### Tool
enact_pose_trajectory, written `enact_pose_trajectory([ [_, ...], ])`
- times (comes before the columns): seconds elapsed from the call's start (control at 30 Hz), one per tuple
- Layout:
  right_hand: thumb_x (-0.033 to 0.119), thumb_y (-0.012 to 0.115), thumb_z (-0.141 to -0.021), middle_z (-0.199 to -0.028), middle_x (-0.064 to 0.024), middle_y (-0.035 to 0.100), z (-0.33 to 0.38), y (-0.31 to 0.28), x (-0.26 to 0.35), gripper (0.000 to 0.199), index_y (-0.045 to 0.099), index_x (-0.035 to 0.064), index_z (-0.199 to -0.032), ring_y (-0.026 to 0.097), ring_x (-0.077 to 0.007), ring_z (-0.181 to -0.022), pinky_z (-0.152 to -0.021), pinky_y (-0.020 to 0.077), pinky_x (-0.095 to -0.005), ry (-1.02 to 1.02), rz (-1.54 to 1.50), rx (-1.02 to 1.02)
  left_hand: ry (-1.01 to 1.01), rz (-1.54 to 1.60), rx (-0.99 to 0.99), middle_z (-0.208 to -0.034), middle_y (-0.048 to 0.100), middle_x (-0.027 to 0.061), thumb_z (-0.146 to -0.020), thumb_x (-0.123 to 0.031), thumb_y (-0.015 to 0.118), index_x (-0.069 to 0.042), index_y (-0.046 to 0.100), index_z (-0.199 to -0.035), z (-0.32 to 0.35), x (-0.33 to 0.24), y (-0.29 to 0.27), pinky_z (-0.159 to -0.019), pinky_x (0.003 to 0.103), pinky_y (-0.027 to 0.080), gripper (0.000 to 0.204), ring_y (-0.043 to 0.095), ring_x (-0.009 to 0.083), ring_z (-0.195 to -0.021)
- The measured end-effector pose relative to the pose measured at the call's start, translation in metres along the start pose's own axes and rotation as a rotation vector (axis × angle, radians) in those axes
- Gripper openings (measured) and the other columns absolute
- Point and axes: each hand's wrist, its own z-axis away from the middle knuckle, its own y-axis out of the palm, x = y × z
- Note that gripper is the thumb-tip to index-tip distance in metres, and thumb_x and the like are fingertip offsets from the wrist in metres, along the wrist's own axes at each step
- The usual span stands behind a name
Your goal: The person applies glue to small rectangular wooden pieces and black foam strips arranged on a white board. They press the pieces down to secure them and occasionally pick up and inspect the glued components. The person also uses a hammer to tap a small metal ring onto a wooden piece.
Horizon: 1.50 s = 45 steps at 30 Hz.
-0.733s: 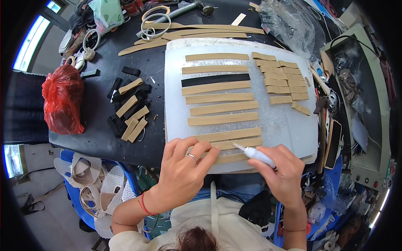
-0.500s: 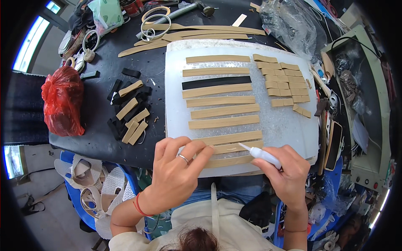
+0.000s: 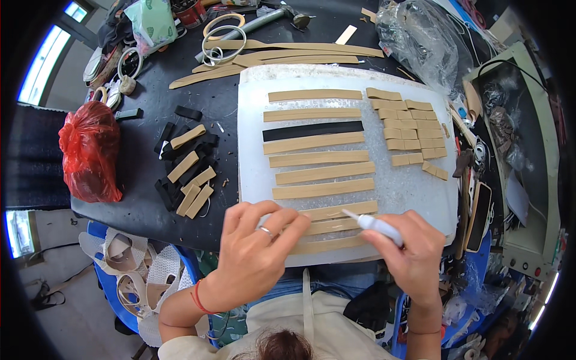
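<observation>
On the desk (image 3: pixel 138 180), a white board (image 3: pixel 420 198) carries rows of tan strips (image 3: pixel 324 173) and one black strip (image 3: pixel 313 130). The right hand (image 3: pixel 414 249) grips a white bottle (image 3: pixel 384 228), nozzle at the third strip from the person's edge. The left hand (image 3: pixel 255 246) bends over those strips' left ends; I can't tell whether it pinches any. Folded tan pieces (image 3: pixel 413 125) lie at the board's right.

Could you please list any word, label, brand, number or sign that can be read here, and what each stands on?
None can be read.
Light green bag: its dark marks are too small to make out.
Red can: any print is too blurred to read.
White bottle in the right hand: no lettering can be made out.
</observation>
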Motion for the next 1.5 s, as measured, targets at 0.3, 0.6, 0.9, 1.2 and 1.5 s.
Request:
enact_pose_trajectory([
  [0.3,0.012,0.081,-0.075,-0.068,-0.0086,0.057,-0.022,0.020,-0.009,0.024,0.069,0.0019,-0.092,0.053,-0.0228,-0.056,-0.050,0.0429,-0.0333,-0.071,-0.050,-0.061,0.015,-0.085,-0.016,-0.104,0.060,0.0049,-0.071,-0.004,0.061,-0.005,0.066,-0.107,-0.015,0.012,0.013,-0.086,0.040,0.040,0.036,0.055,0.0243,-0.100],
  [0.6,0.006,0.079,-0.077,-0.079,-0.0103,0.067,0.006,-0.003,-0.013,0.024,0.068,0.0015,-0.098,0.064,-0.0184,-0.066,-0.056,0.0485,-0.0303,0.073,-0.049,-0.142,-0.129,0.038,-0.096,-0.116,0.061,0.0107,-0.072,0.001,0.064,-0.001,0.065,-0.114,0.012,0.001,0.014,-0.089,0.043,0.042,0.042,0.056,0.0288,-0.109],
  [0.9,0.022,0.052,-0.100,-0.119,-0.0275,0.063,0.084,0.040,-0.040,0.026,0.043,-0.0006,-0.110,0.052,-0.0409,-0.124,-0.109,0.0276,-0.0544,-0.097,-0.081,-0.199,-0.365,0.096,-0.017,-0.145,0.037,0.0343,-0.088,-0.024,0.068,0.008,0.047,-0.135,0.081,-0.068,0.034,-0.109,0.065,0.021,0.060,0.026,0.0571,-0.137],
  [1.2,0.027,0.048,-0.101,-0.114,-0.0236,0.067,0.080,0.054,-0.033,0.029,0.042,0.0010,-0.111,0.051,-0.0356,-0.123,-0.109,0.0244,-0.0545,-0.223,-0.229,-0.259,-0.162,0.220,-0.204,-0.139,0.045,0.0295,-0.084,-0.017,0.074,0.005,0.054,-0.129,0.073,-0.071,0.040,-0.101,0.057,0.041,0.054,0.043,0.0526,-0.127],
  [1.5,0.025,0.048,-0.101,-0.112,-0.0269,0.067,0.065,0.060,-0.027,0.029,0.044,-0.0027,-0.108,0.060,-0.0388,-0.118,-0.106,0.0385,-0.0503,-0.225,-0.433,-0.104,-0.059,0.300,-0.182,-0.122,0.062,0.0148,-0.069,0.011,0.068,0.004,0.069,-0.107,0.034,-0.038,0.032,-0.085,0.037,0.054,0.038,0.063,0.0308,-0.102],
])
